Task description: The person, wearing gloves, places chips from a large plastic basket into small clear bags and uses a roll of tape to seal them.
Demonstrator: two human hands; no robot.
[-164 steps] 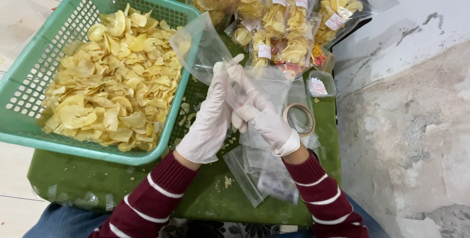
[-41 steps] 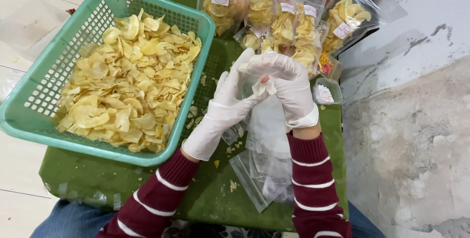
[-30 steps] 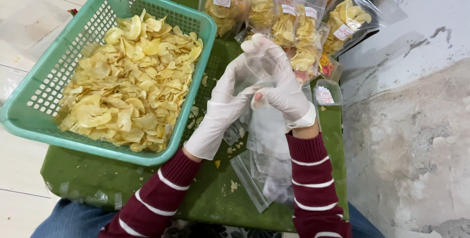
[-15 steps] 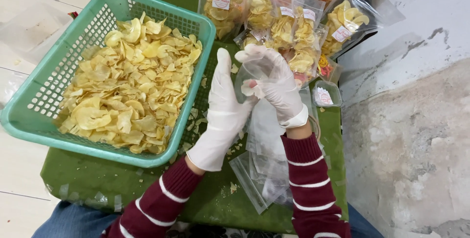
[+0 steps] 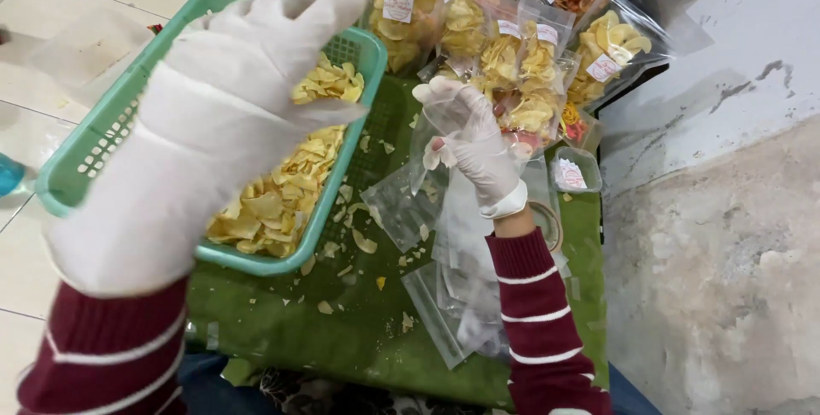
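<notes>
Clear empty plastic pouch (image 5: 444, 129) is pinched at its upper edge by the white-gloved right hand (image 5: 475, 143), fingers closed on the film, and is held up above the green cloth-covered table (image 5: 342, 330), just in front of the sealed bags of yellow chips (image 5: 512, 48). White-gloved left hand (image 5: 213, 116) is raised close to the camera, fingers spread and nothing gripped, over the teal plastic mesh basket (image 5: 337, 184). Loose yellow chips (image 5: 282, 193) are heaped inside that basket, and crumbs (image 5: 363, 244) are scattered on the cloth beside it. A stack of flat clear pouches (image 5: 461, 295) is seen lying under the right forearm. Maroon sleeves with white stripes (image 5: 538, 330) are worn on both arms. A small lidded plastic tub (image 5: 574, 172) sits near the right wrist, beside a grey concrete surface (image 5: 726, 253).
</notes>
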